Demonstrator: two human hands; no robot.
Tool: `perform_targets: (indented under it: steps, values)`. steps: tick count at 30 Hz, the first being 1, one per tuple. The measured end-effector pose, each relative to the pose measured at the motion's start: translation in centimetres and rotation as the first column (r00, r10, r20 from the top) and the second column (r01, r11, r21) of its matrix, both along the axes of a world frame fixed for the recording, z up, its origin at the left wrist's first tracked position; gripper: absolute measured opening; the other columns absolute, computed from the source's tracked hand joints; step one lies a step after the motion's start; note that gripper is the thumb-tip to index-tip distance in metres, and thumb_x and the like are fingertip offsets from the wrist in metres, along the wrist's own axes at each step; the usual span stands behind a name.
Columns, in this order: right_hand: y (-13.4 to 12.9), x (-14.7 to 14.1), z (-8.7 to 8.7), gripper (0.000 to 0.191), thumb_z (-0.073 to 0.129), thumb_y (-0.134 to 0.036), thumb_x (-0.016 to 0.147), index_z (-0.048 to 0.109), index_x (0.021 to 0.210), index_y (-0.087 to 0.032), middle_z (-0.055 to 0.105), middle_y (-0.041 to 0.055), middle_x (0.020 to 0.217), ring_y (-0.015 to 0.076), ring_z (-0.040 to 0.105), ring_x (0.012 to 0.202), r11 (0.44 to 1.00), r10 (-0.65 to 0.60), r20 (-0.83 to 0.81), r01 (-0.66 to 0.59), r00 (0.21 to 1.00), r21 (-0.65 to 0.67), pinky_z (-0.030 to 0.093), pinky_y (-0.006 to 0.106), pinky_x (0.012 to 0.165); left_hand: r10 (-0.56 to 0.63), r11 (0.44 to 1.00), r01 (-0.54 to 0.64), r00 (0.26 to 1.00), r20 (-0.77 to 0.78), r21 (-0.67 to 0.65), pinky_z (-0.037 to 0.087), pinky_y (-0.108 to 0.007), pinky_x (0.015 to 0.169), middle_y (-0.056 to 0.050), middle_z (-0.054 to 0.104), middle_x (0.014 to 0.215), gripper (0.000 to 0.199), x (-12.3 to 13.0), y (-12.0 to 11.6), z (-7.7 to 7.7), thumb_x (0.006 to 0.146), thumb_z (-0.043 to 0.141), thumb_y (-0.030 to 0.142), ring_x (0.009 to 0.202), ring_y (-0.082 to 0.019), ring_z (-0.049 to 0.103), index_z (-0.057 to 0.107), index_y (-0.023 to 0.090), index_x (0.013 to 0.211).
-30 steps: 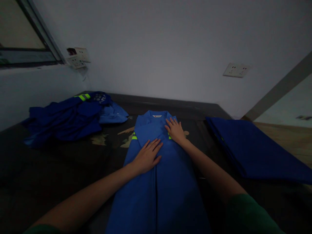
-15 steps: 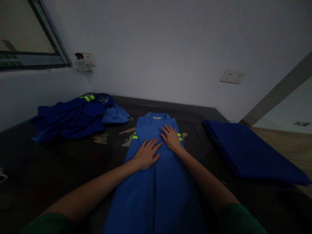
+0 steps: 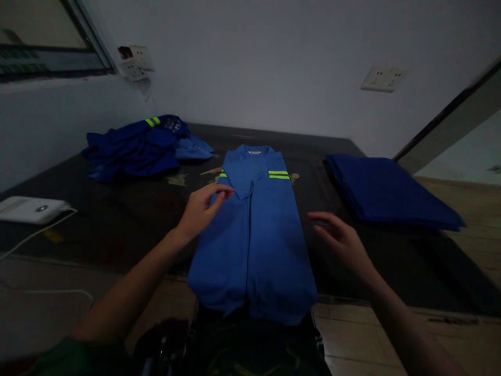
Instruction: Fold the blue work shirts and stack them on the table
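A light blue work jacket (image 3: pixel 274 224) with yellow-green reflective stripes lies lengthwise in front of me, collar at the far end, its lower end hanging over the table's near edge. One sleeve (image 3: pixel 245 175) is folded across the chest. My left hand (image 3: pixel 203 206) is over the jacket's left side, fingers loosely curled and thumb close to them; no cloth shows in its grasp. Off the jacket's right edge, my right hand (image 3: pixel 340 240) hovers with thumb and fingers apart, holding nothing.
A crumpled pile of dark blue clothes (image 3: pixel 136 149) lies at the back left. To the right is a folded dark blue garment (image 3: pixel 391 190). A white device with a cable (image 3: pixel 33 209) rests on the dark table (image 3: pixel 156 224) at left. Wall sockets (image 3: pixel 383 79) are behind.
Both hands have lifted from the jacket's chest and moved apart, left hand to the left, right hand to the right and nearer. The view has tilted down, showing the jacket's lower end.
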State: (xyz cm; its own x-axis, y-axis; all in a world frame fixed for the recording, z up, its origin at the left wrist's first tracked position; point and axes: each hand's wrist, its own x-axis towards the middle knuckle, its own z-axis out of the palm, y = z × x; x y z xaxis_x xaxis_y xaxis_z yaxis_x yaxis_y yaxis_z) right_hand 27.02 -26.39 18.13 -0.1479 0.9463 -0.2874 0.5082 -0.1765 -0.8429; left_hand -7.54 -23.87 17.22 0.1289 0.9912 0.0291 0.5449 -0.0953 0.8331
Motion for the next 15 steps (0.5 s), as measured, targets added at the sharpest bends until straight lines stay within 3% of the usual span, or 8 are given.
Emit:
perform_targets:
  steps: [2, 4, 7, 9, 11, 13, 15]
  values:
    - [-4.1, 2.3, 1.8, 0.033, 0.065, -0.047, 0.078, 0.070, 0.099, -0.023, 0.070, 0.0092, 0.102, 0.0234, 0.067, 0.090, 0.980, -0.138, -0.022, 0.133, 0.990, -0.147, 0.056, 0.034, 0.074, 0.168, 0.983, -0.159, 0.981, 0.097, -0.097, 0.052, -0.029, 0.076, -0.004, 0.069, 0.088, 0.025, -1.0, -3.9, 2.1, 0.093, 0.048, 0.033, 0.079, -0.016, 0.065, 0.066, 0.016, 0.100]
    - [-8.0, 3.9, 2.6, 0.035, 0.067, -0.052, 0.075, 0.072, 0.090, -0.021, 0.072, 0.0102, 0.088, 0.0202, 0.067, 0.068, 0.931, -0.219, -0.020, 0.203, 0.976, -0.302, 0.055, 0.029, 0.054, 0.276, 0.950, -0.242, 0.946, 0.168, -0.199, 0.051, -0.025, 0.064, -0.002, 0.068, 0.080, 0.024, -1.6, -8.5, 3.3, 0.092, 0.050, 0.035, 0.064, -0.013, 0.062, 0.065, 0.017, 0.098]
    - [-12.8, 4.8, 2.5, 0.045, 0.065, -0.062, 0.071, 0.075, 0.083, -0.020, 0.072, 0.0103, 0.076, 0.0186, 0.062, 0.052, 0.849, -0.165, -0.043, 0.120, 0.985, -0.515, 0.051, 0.030, 0.043, 0.253, 0.890, -0.144, 0.946, 0.205, -0.433, 0.045, -0.021, 0.049, 0.000, 0.064, 0.064, 0.031, -2.3, -15.3, 3.4, 0.091, 0.050, 0.042, 0.046, -0.010, 0.055, 0.066, 0.017, 0.084]
    - [-15.1, 4.6, 1.9, 0.051, 0.063, -0.068, 0.069, 0.076, 0.085, -0.020, 0.073, 0.0114, 0.082, 0.0219, 0.066, 0.058, 0.805, -0.096, -0.058, 0.043, 0.994, -0.592, 0.054, 0.034, 0.048, 0.182, 0.810, -0.066, 0.973, 0.143, -0.583, 0.044, -0.021, 0.046, 0.000, 0.061, 0.054, 0.040, -2.9, -19.1, 2.6, 0.089, 0.049, 0.049, 0.043, -0.011, 0.054, 0.065, 0.017, 0.069]
    - [-16.6, 4.3, 1.0, 0.054, 0.063, -0.069, 0.068, 0.076, 0.091, -0.023, 0.074, 0.0120, 0.093, 0.0269, 0.070, 0.075, 0.800, -0.067, -0.048, 0.025, 0.997, -0.600, 0.058, 0.039, 0.060, 0.166, 0.751, -0.108, 0.986, 0.027, -0.652, 0.049, -0.024, 0.052, -0.002, 0.065, 0.057, 0.043, -3.5, -21.8, 1.1, 0.084, 0.052, 0.054, 0.052, -0.015, 0.060, 0.066, 0.018, 0.066]
    - [-17.7, 3.9, -0.2, 0.053, 0.066, -0.066, 0.068, 0.075, 0.099, -0.025, 0.072, 0.0120, 0.106, 0.0305, 0.068, 0.095, 0.829, -0.075, -0.037, 0.041, 0.997, -0.558, 0.057, 0.045, 0.079, 0.249, 0.743, -0.233, 0.966, -0.064, -0.628, 0.055, -0.030, 0.068, -0.005, 0.072, 0.077, 0.041, -3.8, -23.4, -0.8, 0.079, 0.057, 0.059, 0.073, -0.021, 0.068, 0.069, 0.019, 0.080]
    - [-18.5, 3.5, -1.7, 0.054, 0.069, -0.064, 0.066, 0.074, 0.104, -0.026, 0.069, 0.0121, 0.114, 0.0318, 0.064, 0.108, 0.860, -0.102, -0.037, 0.069, 0.994, -0.505, 0.050, 0.050, 0.094, 0.343, 0.748, -0.319, 0.936, -0.072, -0.582, 0.054, -0.037, 0.084, -0.008, 0.073, 0.098, 0.053, -3.7, -23.9, -2.8, 0.074, 0.059, 0.065, 0.096, -0.026, 0.067, 0.068, 0.020, 0.100]
